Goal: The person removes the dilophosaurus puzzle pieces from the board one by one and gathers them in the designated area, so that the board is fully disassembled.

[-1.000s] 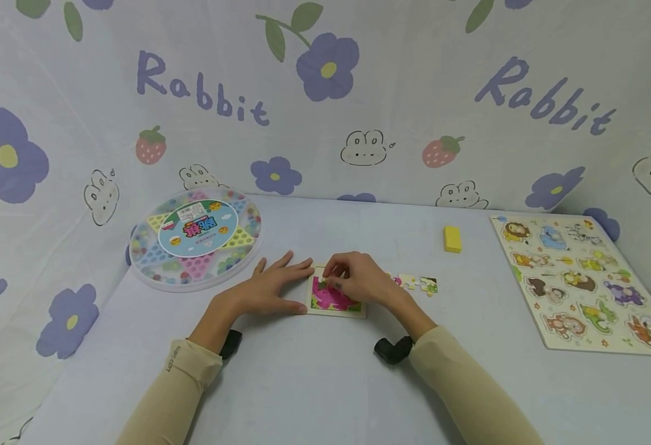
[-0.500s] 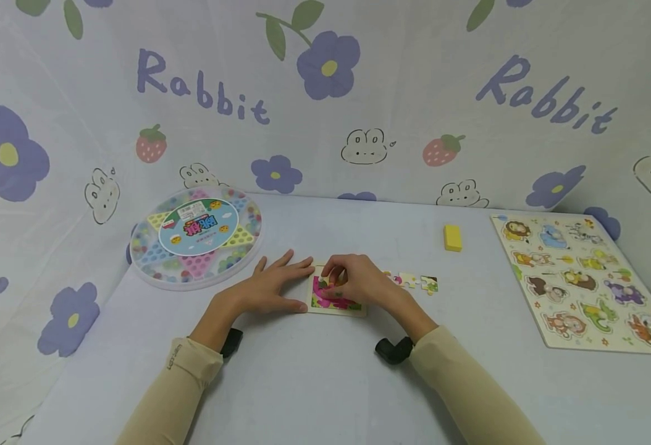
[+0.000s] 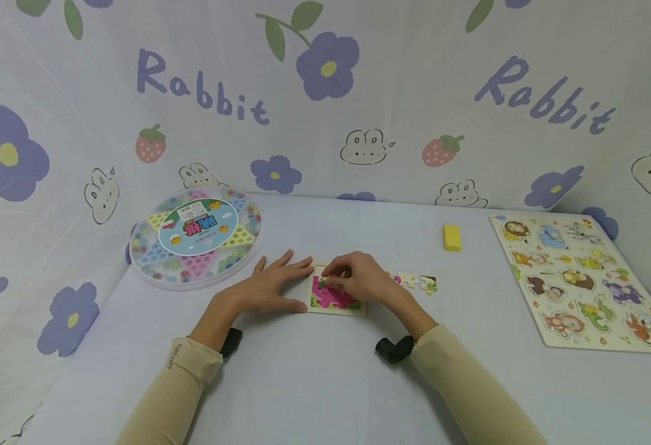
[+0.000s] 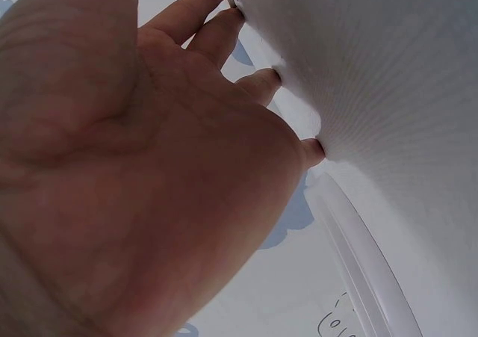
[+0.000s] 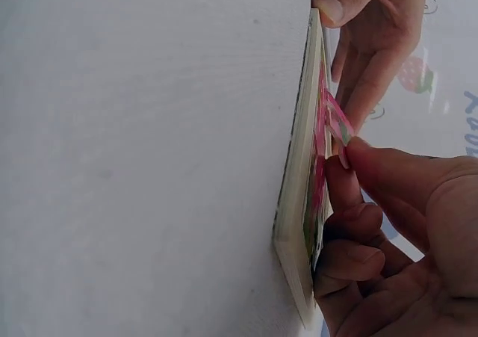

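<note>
A small square jigsaw board [image 3: 336, 311] with a pale frame and a bright pink picture lies on the table between the hands. My left hand [image 3: 270, 289] is spread flat on the tabletop, its thumb and index fingertips at the board's left edge. Over the board, my right hand [image 3: 363, 279] pinches a pink and green jigsaw piece [image 5: 340, 120] between thumb and finger. In the right wrist view the piece stands tilted against the picture, one end close to it. The right hand hides the board's upper right part.
Several loose jigsaw pieces [image 3: 428, 283] lie in a row right of the board. Behind them stands a yellow block [image 3: 451, 238]. A large animal peg board [image 3: 559, 296] lies at the right, and a round clear-lidded marble game [image 3: 198, 228] at the back left.
The right hand has shifted and turned slightly over the board with the piece still pinched. The left hand has stayed in place.
</note>
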Action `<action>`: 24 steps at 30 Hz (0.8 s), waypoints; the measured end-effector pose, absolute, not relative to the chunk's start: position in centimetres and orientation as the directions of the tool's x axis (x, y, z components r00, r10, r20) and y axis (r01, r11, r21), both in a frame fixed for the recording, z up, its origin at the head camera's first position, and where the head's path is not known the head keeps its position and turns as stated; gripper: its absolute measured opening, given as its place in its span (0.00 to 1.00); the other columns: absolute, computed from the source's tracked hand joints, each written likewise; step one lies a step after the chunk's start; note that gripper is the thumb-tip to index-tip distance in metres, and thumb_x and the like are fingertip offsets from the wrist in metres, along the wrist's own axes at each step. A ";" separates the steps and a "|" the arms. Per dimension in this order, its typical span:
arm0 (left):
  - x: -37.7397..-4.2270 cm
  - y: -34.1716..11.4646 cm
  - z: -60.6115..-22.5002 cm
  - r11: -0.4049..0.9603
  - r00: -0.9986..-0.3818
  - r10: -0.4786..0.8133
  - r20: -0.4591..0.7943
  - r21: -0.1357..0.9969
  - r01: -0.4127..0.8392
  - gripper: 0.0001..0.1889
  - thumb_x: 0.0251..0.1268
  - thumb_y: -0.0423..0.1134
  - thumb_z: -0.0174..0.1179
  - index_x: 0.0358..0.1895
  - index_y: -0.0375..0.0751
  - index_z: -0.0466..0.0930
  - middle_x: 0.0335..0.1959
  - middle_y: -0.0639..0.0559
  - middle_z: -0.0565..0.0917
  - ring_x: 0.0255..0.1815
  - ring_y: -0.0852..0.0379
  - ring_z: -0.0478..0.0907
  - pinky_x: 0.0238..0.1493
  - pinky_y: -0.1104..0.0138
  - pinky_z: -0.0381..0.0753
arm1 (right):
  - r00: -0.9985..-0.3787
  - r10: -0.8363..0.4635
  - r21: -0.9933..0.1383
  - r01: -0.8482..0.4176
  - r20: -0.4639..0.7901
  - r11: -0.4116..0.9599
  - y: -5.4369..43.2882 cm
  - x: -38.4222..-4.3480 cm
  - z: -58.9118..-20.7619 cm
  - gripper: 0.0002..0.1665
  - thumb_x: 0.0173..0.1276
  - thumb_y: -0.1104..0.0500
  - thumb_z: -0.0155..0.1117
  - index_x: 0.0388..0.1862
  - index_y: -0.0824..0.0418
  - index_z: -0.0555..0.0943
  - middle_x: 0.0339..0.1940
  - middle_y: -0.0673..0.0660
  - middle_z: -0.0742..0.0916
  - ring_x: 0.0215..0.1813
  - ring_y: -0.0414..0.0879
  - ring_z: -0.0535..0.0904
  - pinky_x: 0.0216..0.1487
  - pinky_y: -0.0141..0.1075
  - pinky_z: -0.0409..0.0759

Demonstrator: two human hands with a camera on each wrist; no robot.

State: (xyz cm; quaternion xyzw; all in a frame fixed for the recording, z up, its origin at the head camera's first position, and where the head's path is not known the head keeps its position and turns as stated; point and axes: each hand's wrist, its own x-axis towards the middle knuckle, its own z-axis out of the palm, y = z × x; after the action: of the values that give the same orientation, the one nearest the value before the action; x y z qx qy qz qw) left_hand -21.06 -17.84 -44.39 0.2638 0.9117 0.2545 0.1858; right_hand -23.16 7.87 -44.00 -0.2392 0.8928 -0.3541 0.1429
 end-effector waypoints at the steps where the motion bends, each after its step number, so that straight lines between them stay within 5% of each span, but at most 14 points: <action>1: -21.0 -17.8 -44.4 0.731 -0.792 0.575 -0.205 0.563 0.385 0.44 0.69 0.56 0.70 0.84 0.55 0.61 0.89 0.60 0.53 0.92 0.43 0.33 0.84 0.30 0.26 | -0.848 -0.524 -0.702 -0.322 -0.085 0.635 7.9 -23.2 -44.0 0.10 0.75 0.57 0.71 0.52 0.55 0.91 0.45 0.52 0.93 0.41 0.42 0.79 0.44 0.32 0.78; 17: -20.9 -17.9 -44.5 0.726 -0.785 0.582 -0.213 0.571 0.384 0.44 0.69 0.57 0.70 0.85 0.54 0.60 0.90 0.59 0.52 0.92 0.43 0.32 0.84 0.30 0.25 | -0.875 -0.481 -0.736 -0.294 -0.048 0.609 10.3 -23.2 -43.9 0.08 0.75 0.56 0.71 0.49 0.53 0.90 0.45 0.52 0.92 0.46 0.46 0.81 0.51 0.36 0.80; 24: -21.1 -18.1 -44.6 0.732 -0.788 0.579 -0.210 0.559 0.389 0.45 0.69 0.57 0.70 0.85 0.56 0.59 0.90 0.60 0.51 0.92 0.43 0.32 0.84 0.31 0.25 | -0.889 -0.453 -0.723 -0.270 -0.066 0.636 13.5 -22.8 -43.3 0.06 0.74 0.57 0.72 0.46 0.53 0.89 0.42 0.53 0.92 0.42 0.46 0.81 0.45 0.35 0.80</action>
State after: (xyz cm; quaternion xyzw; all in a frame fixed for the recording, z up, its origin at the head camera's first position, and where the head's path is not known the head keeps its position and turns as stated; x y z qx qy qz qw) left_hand -21.06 -18.05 -44.65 0.2654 0.9114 0.2518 0.1883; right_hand -22.77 13.49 -43.35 -0.2017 0.8961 -0.3762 0.1212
